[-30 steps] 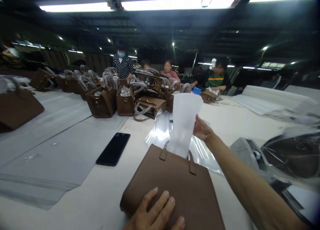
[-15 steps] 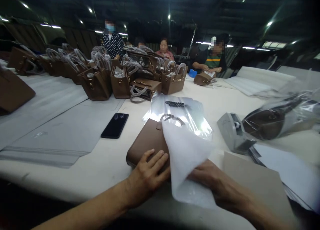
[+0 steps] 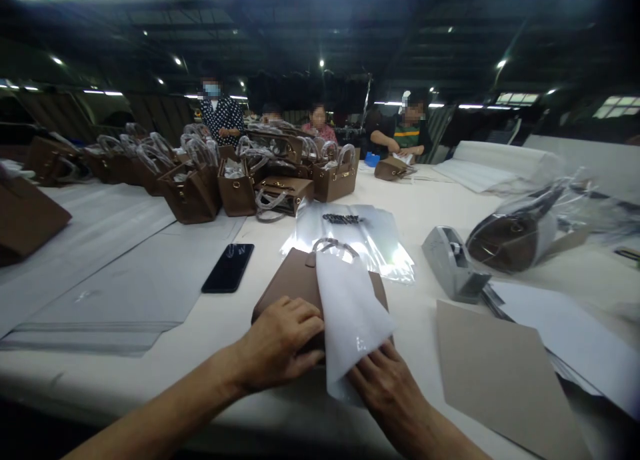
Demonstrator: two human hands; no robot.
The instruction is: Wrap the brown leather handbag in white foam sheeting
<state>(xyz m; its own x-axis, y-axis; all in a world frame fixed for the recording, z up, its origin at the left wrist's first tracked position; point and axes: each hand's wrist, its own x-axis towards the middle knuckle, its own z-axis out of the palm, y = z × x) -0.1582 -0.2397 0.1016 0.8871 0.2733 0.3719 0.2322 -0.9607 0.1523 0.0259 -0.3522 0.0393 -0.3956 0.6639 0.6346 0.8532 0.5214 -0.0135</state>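
Note:
A brown handbag (image 3: 295, 277) lies on the table in front of me, its handle pointing away. Across its middle drapes a white foam sheet (image 3: 347, 300), folded over near my side. My left hand (image 3: 283, 343) is closed on the near left part of the handbag, fingers curled and thumb below, beside the sheet's edge. At the sheet's near right corner, my right hand (image 3: 387, 383) holds the folded foam; its fingertips are partly hidden by it.
Clear plastic bags (image 3: 370, 233) lie just beyond the handbag. A black phone (image 3: 229, 268) is to the left, a grey tape dispenser (image 3: 453, 263) to the right, with grey card (image 3: 500, 367) nearer me. Several brown handbags (image 3: 195, 197) stand farther back. Co-workers (image 3: 223, 117) are across the table.
My right hand has moved left, bringing the foam sheet's loose side in over the handbag. My left fingers, flatter before, have curled. The camera view has tilted up.

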